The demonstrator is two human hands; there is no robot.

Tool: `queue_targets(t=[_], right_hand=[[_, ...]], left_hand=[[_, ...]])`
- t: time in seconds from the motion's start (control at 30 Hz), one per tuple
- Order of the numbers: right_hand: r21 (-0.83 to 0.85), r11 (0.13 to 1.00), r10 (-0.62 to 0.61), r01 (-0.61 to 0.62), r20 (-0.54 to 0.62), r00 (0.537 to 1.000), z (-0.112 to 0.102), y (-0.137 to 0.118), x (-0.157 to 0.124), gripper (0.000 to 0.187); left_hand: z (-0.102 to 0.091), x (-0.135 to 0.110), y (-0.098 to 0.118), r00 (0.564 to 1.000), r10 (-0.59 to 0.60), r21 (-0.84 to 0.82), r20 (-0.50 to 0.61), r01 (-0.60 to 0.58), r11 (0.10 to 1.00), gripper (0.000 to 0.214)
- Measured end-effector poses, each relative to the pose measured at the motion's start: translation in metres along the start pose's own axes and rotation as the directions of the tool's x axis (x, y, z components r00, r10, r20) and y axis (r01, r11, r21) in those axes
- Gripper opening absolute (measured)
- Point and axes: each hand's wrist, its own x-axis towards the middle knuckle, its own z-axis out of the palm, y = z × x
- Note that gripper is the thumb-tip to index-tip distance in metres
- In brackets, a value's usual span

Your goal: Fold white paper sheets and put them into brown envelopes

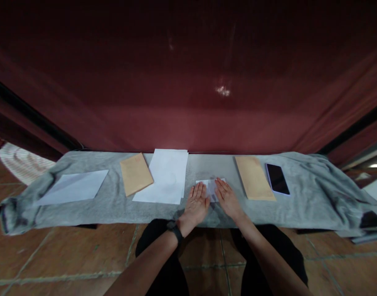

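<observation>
A small folded white paper [211, 190] lies on the grey cloth in front of me, partly hidden under my hands. My left hand [195, 205] rests flat on its left part, fingers stretched out, with a dark band on the wrist. On the paper's right part lies my right hand [227, 199], its fingers also straight and flat. Larger white sheets [167, 176] are stacked to the left of my left hand. One brown envelope [135, 173] overlaps their left edge. Another brown envelope [255, 177] lies to the right of my right hand.
The grey cloth [111, 213] covers a long narrow surface against a dark red glossy panel [188, 90]. A phone [277, 179] lies beyond the right envelope. Another white sheet [75, 187] lies at the far left. Below is a tiled floor [68, 250].
</observation>
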Motion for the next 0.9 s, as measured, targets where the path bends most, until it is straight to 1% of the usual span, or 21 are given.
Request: queue_targets(t=[0.1, 0.17, 0.3, 0.47, 0.63, 0.8, 0.9], right_hand=[[-0.037, 0.999, -0.034, 0.037, 0.086, 0.996, 0.005, -0.010, 0.002, 0.054], [-0.094, 0.995, -0.015, 0.024, 0.090, 0.996, 0.009, -0.012, 0.001, 0.054], [-0.177, 0.984, 0.040, -0.033, 0.035, 0.999, 0.013, -0.008, -0.001, 0.057], [-0.240, 0.965, 0.109, -0.108, -0.011, 0.994, 0.014, 0.003, -0.004, 0.061], [-0.249, 0.960, 0.115, -0.130, -0.074, 0.991, 0.015, 0.014, -0.009, 0.062], [-0.254, 0.955, 0.119, -0.150, -0.133, 0.984, 0.014, 0.021, -0.014, 0.060], [-0.248, 0.955, 0.126, -0.161, -0.150, 0.981, 0.013, 0.023, -0.017, 0.058]], left_hand=[[0.003, 0.012, 0.004, 1.000, -0.005, -0.005, 0.007, 0.005, 1.000, 0.055], [0.007, 0.017, 0.004, 1.000, -0.021, 0.000, 0.013, 0.021, 1.000, 0.056], [0.012, 0.020, -0.005, 0.998, -0.064, 0.007, 0.027, 0.064, 0.998, 0.059], [0.014, 0.015, -0.011, 0.992, -0.124, 0.016, -0.011, 0.124, 0.992, 0.067], [0.013, 0.008, -0.014, 0.987, -0.159, 0.036, -0.017, 0.160, 0.986, 0.070], [0.014, 0.002, -0.017, 0.983, -0.174, 0.040, -0.055, 0.176, 0.984, 0.066], [0.015, 0.001, -0.017, 0.982, -0.175, 0.045, -0.074, 0.178, 0.983, 0.063]])
